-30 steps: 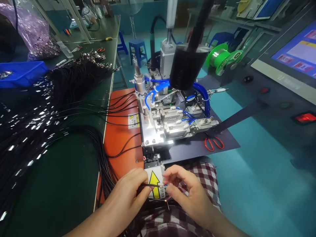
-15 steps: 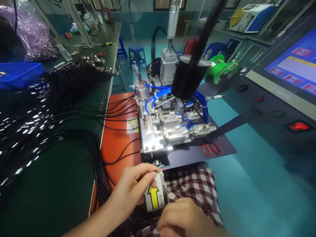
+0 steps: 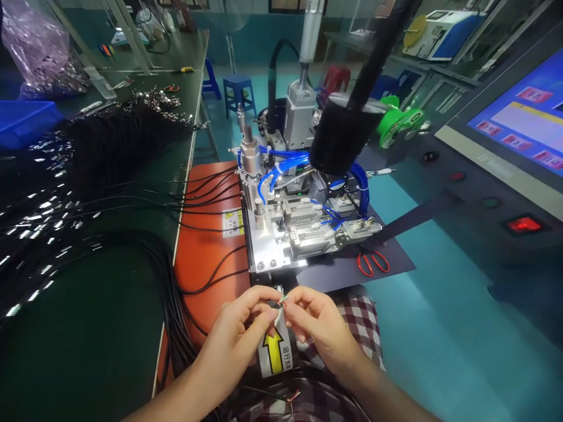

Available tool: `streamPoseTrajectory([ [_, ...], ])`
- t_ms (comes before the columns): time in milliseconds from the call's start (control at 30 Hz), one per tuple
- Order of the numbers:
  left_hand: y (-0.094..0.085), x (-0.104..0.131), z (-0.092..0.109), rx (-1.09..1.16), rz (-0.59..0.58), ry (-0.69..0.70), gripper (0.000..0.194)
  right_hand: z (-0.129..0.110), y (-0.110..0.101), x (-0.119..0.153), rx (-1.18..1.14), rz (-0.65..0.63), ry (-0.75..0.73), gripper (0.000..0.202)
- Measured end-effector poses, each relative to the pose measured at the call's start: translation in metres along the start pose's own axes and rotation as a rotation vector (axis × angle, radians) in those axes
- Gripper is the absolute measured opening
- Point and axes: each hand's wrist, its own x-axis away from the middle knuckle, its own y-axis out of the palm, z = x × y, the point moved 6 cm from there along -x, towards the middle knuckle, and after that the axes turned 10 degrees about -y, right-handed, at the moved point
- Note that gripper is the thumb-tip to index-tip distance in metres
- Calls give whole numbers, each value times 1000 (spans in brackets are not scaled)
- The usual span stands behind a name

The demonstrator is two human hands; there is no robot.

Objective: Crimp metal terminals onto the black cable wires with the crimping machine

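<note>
Hands: My left hand (image 3: 241,334) and right hand (image 3: 323,328) nearly meet, fingertips pinching coloured wires (image 3: 282,299) between them.
Wires: Just above the yellow arrow (image 3: 275,353), bared and partly fanned; I cannot tell whether all are separated.
Machine (image 3: 266,249): Several black cables (image 3: 215,274) already reach its edge; the wires I hold are outside it.
Lap: Another cable end (image 3: 291,399) lies below my hands, bared and unheld.
Side: A thick bundle (image 3: 167,281) hangs beside my left arm.

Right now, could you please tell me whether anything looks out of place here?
Possibly one loose cable end, its wires splayed over the checked cloth, away from the cable bundle. I see no spill or damage.
</note>
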Motion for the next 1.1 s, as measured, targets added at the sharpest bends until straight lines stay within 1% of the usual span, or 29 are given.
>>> streamPoseTrajectory([
  [100, 0, -1, 5, 5, 14, 43, 23, 0, 3, 3, 49, 28, -12, 28],
  [167, -1, -1, 10, 15, 22, 39, 20, -4, 3, 4, 82, 35, -28, 27],
  [300, -1, -4, 13, 100, 27, -77, 18, -12, 3, 6, 148, 18, -53, 22],
  [433, 1, -8, 7, 244, 57, -168, 18, -12, 5, 11, 243, 47, -50, 24],
  [500, 3, -9, 4, 313, 36, -199, 19, -11, 4, 12, 269, 61, -27, 24],
  [600, 5, -9, 3, 358, -36, -254, 20, -13, 0, 9, 278, -29, 0, 23],
  [633, 4, -8, 3, 352, -61, -272, 19, -16, -3, 6, 277, -62, -8, 22],
  [700, 3, -6, 4, 317, -106, -289, 18, -26, -11, -2, 297, -76, -53, 21],
  [767, 2, -4, 3, 279, -144, -297, 17, -35, -13, -10, 319, -132, -87, 19],
  [867, 3, -3, -3, 267, -173, -355, 19, -40, -1, -18, 262, -328, -71, 18],
  [933, 4, -2, -8, 271, -201, -400, 23, -42, 7, -21, 193, -415, -49, 15],
  [1033, 7, -1, -9, 279, -264, -404, 26, -41, 13, -23, 156, -470, -37, 11],
  [1100, 7, -1, -10, 291, -294, -393, 26, -39, 13, -24, 168, -472, -45, 11],
])
